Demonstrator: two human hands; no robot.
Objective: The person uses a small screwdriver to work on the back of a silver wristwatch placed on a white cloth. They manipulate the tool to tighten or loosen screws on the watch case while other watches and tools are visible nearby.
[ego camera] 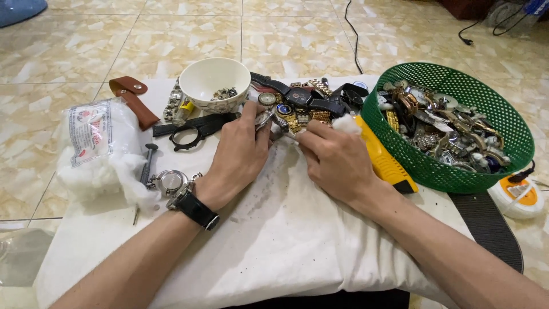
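- White cloth [274, 229] covers the work surface; both hands meet at its far edge, beside a pile of watches [303, 100].
- Left hand [237, 154] pinches a small metal watch part [264, 118] in its fingertips.
- Right hand [334, 163] grips a cotton wad [346, 124], held just beside the part.
- Green basket [457, 171] of watches sits right; a bowl [214, 83] and cotton bag [94, 143] left.

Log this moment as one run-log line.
left hand: holds wristwatch | right hand: pinches cotton wad | near: white bowl, green basket of watches
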